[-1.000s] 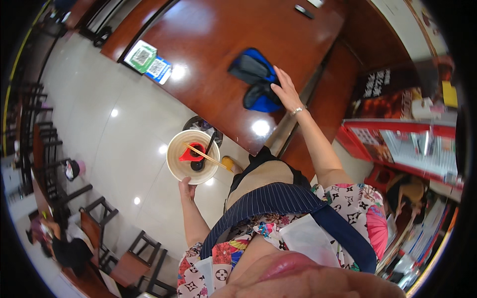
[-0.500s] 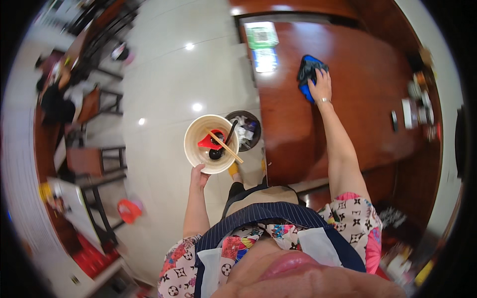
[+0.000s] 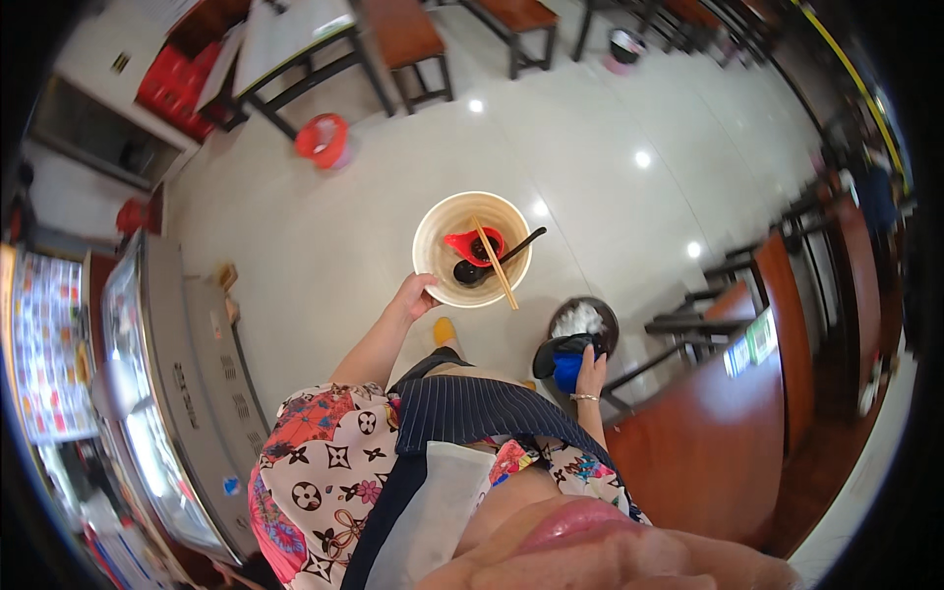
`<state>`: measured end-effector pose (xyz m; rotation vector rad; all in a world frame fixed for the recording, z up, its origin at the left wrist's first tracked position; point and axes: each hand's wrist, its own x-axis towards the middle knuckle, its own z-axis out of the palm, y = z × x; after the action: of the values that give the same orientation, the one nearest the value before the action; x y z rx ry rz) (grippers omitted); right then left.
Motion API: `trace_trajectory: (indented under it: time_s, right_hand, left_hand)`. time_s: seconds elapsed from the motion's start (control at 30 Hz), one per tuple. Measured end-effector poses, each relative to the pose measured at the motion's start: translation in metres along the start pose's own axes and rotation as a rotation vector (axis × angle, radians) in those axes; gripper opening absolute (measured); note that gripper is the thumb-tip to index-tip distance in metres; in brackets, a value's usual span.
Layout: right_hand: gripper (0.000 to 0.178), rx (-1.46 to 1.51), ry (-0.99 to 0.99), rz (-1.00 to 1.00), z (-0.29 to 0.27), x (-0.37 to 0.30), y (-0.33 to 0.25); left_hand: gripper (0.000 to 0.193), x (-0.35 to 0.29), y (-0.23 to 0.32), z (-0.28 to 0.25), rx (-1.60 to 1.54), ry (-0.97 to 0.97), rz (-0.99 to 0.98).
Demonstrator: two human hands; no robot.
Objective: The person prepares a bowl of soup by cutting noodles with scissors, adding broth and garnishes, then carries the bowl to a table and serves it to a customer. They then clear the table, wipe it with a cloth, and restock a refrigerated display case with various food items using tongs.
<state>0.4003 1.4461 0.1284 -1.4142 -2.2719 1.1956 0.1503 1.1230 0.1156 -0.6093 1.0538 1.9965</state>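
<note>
In front of me my left hand [image 3: 417, 298] grips the rim of a large cream bowl [image 3: 431, 211] and holds it over the floor. Inside the bowl lie a small red dish [image 3: 458, 241] with dark residue, a black spoon [image 3: 469, 272] and a pair of wooden chopsticks [image 3: 504, 282] that stick out over the rim. My right hand [image 3: 588, 374] is closed on a blue and black cloth [image 3: 567, 369], held low near a dark trash bin [image 3: 613, 327] with white crumpled paper in it.
A brown wooden table [image 3: 698, 452] stands at my right, with benches beyond it. At the left is a grey glass-fronted cabinet [image 3: 202, 393]. A red bin [image 3: 323, 141] stands near a white-topped table [image 3: 295, 34] at the far left. Pale tiled floor [image 3: 374, 226] spreads ahead.
My body has turned left, away from the table. My right hand has lifted the cloth off the tabletop and brought it beside the trash bin. The bowl stays in my left hand.
</note>
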Motion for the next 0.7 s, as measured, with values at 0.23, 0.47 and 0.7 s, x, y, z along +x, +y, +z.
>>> trace_trajectory:
  time_s: [0.23,0.47,0.7]
  right_hand:
    - [0.034,0.312,-0.372,0.162,0.016,0.103,-0.039]
    - [0.030,0.033,-0.489,-0.125,0.068,0.171,-0.132]
    - [0.028,-0.525,-0.492,-0.815,0.082,0.212,-0.165]
  left_hand:
    - [0.052,-0.040,-0.023,-0.022,-0.234,0.089,0.244]
    - [0.056,-0.084,-0.060,-0.075,-0.533,0.361,0.419]
    - [0.056,-0.127,-0.112,-0.068,-0.758,0.553,0.586]
